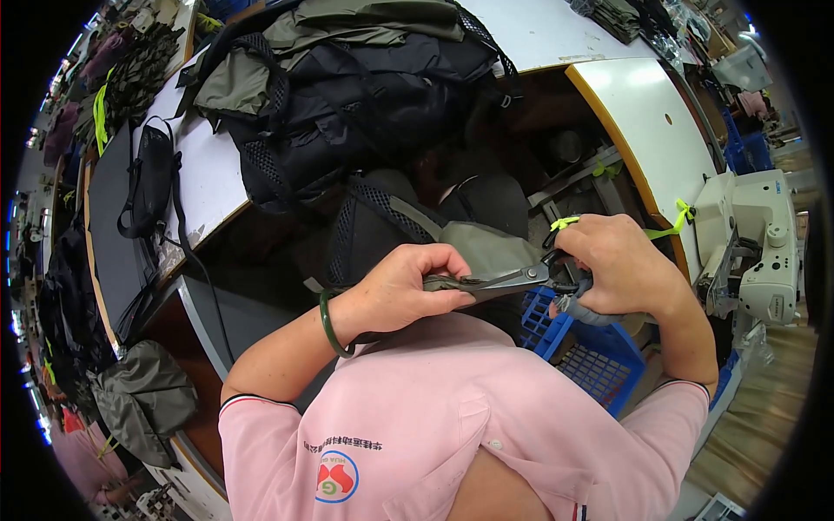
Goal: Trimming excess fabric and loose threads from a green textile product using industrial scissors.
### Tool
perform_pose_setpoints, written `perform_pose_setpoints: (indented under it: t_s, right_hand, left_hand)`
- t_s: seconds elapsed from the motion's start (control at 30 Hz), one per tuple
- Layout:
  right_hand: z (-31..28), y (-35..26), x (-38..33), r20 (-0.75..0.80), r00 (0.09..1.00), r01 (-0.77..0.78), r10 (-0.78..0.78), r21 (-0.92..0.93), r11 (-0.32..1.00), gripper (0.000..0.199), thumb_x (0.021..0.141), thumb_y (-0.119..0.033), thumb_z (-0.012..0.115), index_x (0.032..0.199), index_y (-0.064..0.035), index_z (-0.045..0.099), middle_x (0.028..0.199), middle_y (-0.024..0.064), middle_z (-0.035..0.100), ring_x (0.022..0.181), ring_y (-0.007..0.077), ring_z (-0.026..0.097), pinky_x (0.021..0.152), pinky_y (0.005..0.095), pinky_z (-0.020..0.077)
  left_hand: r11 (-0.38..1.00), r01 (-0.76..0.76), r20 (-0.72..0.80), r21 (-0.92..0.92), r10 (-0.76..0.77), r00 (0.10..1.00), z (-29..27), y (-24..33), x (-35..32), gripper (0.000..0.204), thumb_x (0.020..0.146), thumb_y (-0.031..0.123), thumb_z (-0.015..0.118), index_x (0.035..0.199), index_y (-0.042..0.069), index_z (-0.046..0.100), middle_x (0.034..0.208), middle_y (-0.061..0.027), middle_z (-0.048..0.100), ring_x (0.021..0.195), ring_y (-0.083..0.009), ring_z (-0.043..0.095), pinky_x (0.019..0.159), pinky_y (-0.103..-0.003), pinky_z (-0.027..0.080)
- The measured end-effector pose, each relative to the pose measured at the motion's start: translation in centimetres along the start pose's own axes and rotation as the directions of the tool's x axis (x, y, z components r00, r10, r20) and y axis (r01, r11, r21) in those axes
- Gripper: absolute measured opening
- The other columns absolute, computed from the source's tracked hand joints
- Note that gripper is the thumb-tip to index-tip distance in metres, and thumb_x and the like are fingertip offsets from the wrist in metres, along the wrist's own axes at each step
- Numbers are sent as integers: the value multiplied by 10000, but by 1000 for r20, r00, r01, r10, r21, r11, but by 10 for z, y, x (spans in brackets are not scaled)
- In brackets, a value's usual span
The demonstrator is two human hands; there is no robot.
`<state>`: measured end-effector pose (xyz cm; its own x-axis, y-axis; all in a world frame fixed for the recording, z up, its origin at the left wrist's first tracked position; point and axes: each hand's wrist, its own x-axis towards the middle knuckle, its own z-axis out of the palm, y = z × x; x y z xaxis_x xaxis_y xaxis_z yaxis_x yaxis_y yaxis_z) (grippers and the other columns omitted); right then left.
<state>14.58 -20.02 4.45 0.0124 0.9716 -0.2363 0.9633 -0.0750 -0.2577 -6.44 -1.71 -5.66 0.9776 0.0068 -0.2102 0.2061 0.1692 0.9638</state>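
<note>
Pink polo shirt (452, 443) with a round chest badge fills the bottom of the view, nearest the lens. Just above it the left hand (401, 291), a dark green bangle (327, 323) on its wrist, has its grip closed, pinching a folded olive-grey strap edge (452, 282) between thumb and fingers. The right hand (621, 265) has its grip closed around the black handles of a pair of scissors (530, 278), whose metal blades point left and lie against that same strap edge, just beside the left fingertips. The strap belongs to an olive and black backpack (408, 221) with a mesh back panel, resting in front of the chest between the two hands and the worktop. Under the right hand stands a blue plastic crate (591, 347). To the right sits a white industrial sewing machine (760, 252) with neon yellow ties (678, 217) near it. Beyond the backpack, a heap of black and olive bags (347, 78) lies on the white worktop (208, 174), and a small black sling bag (149, 178) rests further left. An olive bag (143, 395) sits low at the left on the floor side.
</note>
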Motion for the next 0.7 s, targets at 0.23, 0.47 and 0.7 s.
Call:
perform_pose_setpoints:
  t_s: [0.23,0.47,0.7]
  right_hand:
    - [3,-1,3,49,999,-13,10,51,999,491,619,-432,839,755,-51,561,693,107,596,723,328,636,647,414,493]
    - [10,0,-1,27,999,-23,23,16,1000,437,638,-392,830,733,-57,567,669,101,613,690,313,649,625,401,503]
    - [14,7,-6,-31,1000,-4,3,-43,999,436,631,-385,838,732,-60,565,665,97,604,690,312,645,626,406,503]
  left_hand:
    - [1000,-2,-2,27,2,1000,-1,2,-2,147,849,83,722,930,10,624,817,6,630,760,-53,549,697,-217,457]
    - [998,0,2,61,-1,1000,-1,-1,-2,153,848,91,727,927,14,622,811,7,623,740,-54,536,681,-219,451]
    - [997,-12,10,77,11,1000,-1,0,-2,165,845,104,733,927,15,621,828,-3,633,763,-65,552,703,-222,460]
